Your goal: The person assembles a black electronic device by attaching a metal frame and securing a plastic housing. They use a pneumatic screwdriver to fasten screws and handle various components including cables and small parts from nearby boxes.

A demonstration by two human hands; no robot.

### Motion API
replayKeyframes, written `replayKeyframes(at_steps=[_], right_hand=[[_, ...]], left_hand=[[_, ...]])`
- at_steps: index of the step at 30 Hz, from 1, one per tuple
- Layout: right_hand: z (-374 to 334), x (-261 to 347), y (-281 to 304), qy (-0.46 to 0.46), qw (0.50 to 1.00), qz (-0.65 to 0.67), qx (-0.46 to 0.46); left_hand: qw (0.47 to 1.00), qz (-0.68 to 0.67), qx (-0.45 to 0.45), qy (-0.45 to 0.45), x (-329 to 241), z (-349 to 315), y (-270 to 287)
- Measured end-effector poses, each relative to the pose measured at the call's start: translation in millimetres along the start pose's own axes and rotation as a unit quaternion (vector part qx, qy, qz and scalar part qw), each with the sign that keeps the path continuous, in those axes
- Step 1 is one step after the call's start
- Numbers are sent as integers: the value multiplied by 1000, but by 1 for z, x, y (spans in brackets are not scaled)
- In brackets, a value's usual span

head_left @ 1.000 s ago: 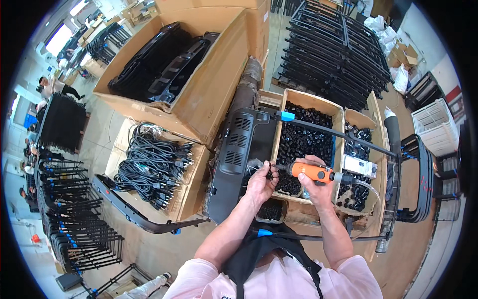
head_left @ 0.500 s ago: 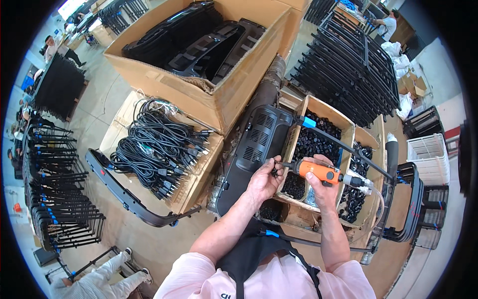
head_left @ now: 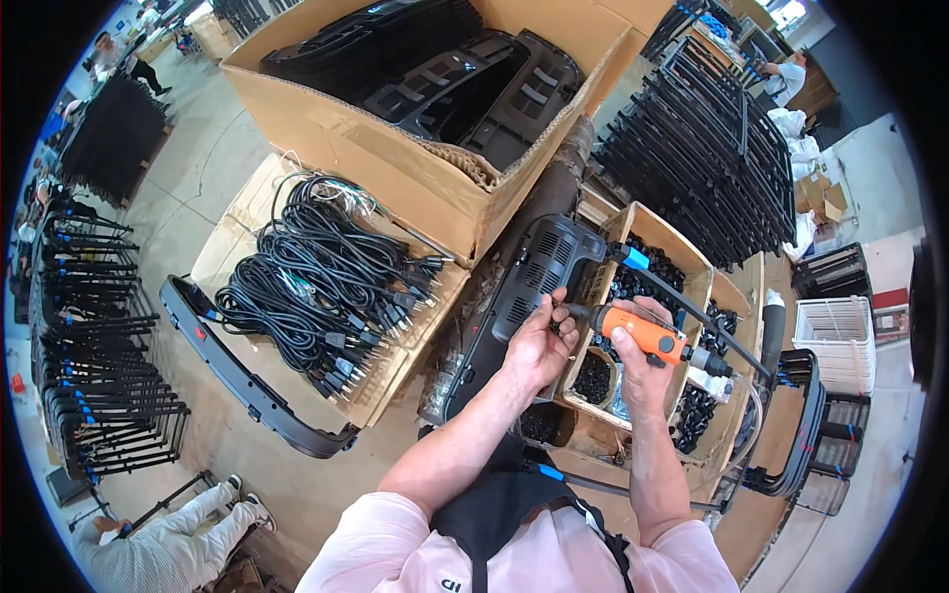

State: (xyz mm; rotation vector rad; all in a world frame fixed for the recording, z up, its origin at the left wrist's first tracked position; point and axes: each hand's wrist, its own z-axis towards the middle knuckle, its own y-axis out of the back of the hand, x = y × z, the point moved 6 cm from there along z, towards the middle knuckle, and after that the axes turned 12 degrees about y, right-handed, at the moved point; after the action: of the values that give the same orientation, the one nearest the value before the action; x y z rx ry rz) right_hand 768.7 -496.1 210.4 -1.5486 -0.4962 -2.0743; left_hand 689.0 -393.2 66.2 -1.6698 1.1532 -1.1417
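My right hand (head_left: 641, 361) is wrapped around an orange air screwdriver (head_left: 643, 333), its tip pointing left. A clear hose runs from the tool's back end. At the tip, the fingers of my left hand (head_left: 539, 346) are closed on small dark pieces, probably screws, too small to make out well. Under and beyond the left hand lies a long black plastic panel (head_left: 539, 267) with vent slots. Below the screwdriver stands a wooden bin (head_left: 704, 267) of small black parts, with a round tub of dark bits (head_left: 591, 378) in it. A black tube with a blue band (head_left: 692, 308) lies across the bin.
Bundled black power cables (head_left: 316, 277) lie on cardboard to the left. Behind them a large cardboard box (head_left: 376, 178) holds black panels. A curved black frame (head_left: 247, 385) sticks out at left. Black frames (head_left: 702, 158) are stacked at far right, near white crates (head_left: 835, 341). A person (head_left: 168, 544) crouches at lower left.
The view has shifted slightly. My left fingertips have come up to the screwdriver's tip, and the dark pieces in that hand show less. The right hand keeps its hold on the tool.
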Motion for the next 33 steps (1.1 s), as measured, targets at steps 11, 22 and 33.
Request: replayKeyframes(at_steps=[11,22,33], right_hand=[[81,-39,-65,26,996,-65,63],[102,-64,-83,21,990,-98,102],[126,-47,-119,12,964,-199,175]], left_hand=[[973,192,-114,53,-3,-16,9],[963,238,-118,54,-20,-30,18],[960,228,-160,26,-25,-34,21]])
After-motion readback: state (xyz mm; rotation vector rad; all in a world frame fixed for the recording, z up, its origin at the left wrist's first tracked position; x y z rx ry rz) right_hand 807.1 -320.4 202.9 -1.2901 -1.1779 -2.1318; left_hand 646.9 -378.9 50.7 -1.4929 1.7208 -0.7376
